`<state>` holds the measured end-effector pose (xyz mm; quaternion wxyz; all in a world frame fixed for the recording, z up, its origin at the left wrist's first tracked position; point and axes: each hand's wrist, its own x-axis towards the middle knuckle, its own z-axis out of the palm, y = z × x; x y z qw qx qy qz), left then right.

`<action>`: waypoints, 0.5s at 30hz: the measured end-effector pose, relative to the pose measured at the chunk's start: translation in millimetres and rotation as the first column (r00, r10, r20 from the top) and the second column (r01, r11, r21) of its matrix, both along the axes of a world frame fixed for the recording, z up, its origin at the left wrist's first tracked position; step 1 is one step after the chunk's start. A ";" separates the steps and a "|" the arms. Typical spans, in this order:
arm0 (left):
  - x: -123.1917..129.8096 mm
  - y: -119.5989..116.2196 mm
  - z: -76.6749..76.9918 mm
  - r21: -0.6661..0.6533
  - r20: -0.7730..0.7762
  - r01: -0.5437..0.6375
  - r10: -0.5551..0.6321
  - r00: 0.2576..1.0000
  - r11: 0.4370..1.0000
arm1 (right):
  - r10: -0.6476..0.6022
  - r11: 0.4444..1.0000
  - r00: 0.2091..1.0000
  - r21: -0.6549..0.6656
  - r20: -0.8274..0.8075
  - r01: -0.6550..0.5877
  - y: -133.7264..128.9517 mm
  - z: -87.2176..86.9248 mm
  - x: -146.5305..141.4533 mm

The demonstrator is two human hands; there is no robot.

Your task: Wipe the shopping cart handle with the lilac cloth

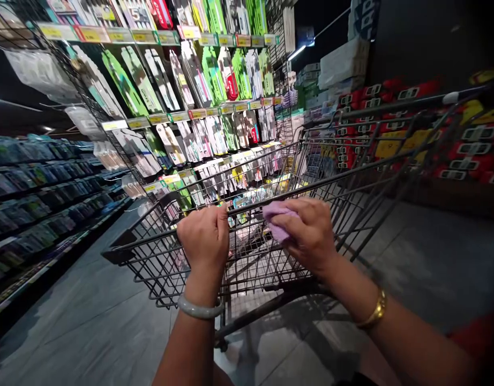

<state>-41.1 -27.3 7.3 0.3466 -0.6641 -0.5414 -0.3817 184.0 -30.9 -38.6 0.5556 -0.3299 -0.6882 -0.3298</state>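
A dark wire shopping cart (247, 279) stands side-on before me. My left hand (204, 230) is closed round the cart's top rim, its fingers wrapped over the far side. To its right, my right hand (307, 228) grips a crumpled purple cloth (279, 219) close to the same rim. Whether the cloth presses on the rail is partly hidden by my fingers. No goods show inside the basket. A pale bangle (201, 309) circles my left wrist and a gold-coloured bracelet (376, 312) my right.
Behind the cart rises a wire display rack (166, 115) hung with packaged goods and price strips. Stocked shelves (50, 198) run along the left. Red items with pale handles (363, 123) are stacked at the right. The cart's push handle (395, 104) reaches toward the upper right over grey tiled floor (90, 327).
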 end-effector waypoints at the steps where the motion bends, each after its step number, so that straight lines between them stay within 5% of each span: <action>1: -1.4 0.8 0.0 0.005 0.007 -0.010 0.010 1.000 1.000 | -0.006 1.000 0.999 0.018 0.053 0.005 0.3 -1.1 -0.1; 4: -6.6 3.1 0.9 0.006 0.053 -0.044 0.043 0.998 0.999 | -0.010 0.999 0.996 0.047 0.084 0.006 1.8 0.9 10.1; 10: -22.3 6.5 5.4 -0.043 0.087 -0.097 0.100 0.991 0.994 | 0.000 1.000 0.973 -0.016 -0.233 -0.003 -1.2 15.8 39.5; 15: -30.8 1.9 8.5 -0.102 0.062 -0.127 0.134 0.989 0.987 | 0.023 1.000 0.997 0.018 -0.079 -0.021 -4.1 19.1 36.4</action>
